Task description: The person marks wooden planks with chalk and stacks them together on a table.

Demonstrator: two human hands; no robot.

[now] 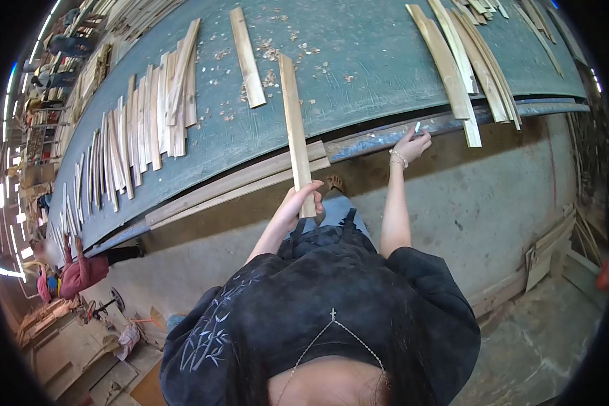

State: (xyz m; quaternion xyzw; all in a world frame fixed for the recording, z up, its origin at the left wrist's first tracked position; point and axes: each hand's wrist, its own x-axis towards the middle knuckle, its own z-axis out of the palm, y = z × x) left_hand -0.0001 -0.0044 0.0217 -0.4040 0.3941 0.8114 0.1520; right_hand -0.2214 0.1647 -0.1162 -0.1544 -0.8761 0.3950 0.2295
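Observation:
My left hand [303, 201] grips the near end of a long pale wooden strip [293, 122], whose far part reaches over the green table [358, 61]. My right hand [411, 144] is at the table's front edge, fingers closed round a small white piece [417, 127] that looks like chalk. A bracelet circles that wrist. Another wooden strip [247, 61] lies on the table, left of the held one, among scattered shavings [267, 53]. To the right of my right hand, several strips [446, 64] overhang the front edge.
A long row of wooden strips [152, 115] lies on the table's left part. Boards [230, 186] rest along the front edge below the tabletop. A person in a pink top [84, 274] is at the table's far left end. Wooden framing [555, 260] is at the right.

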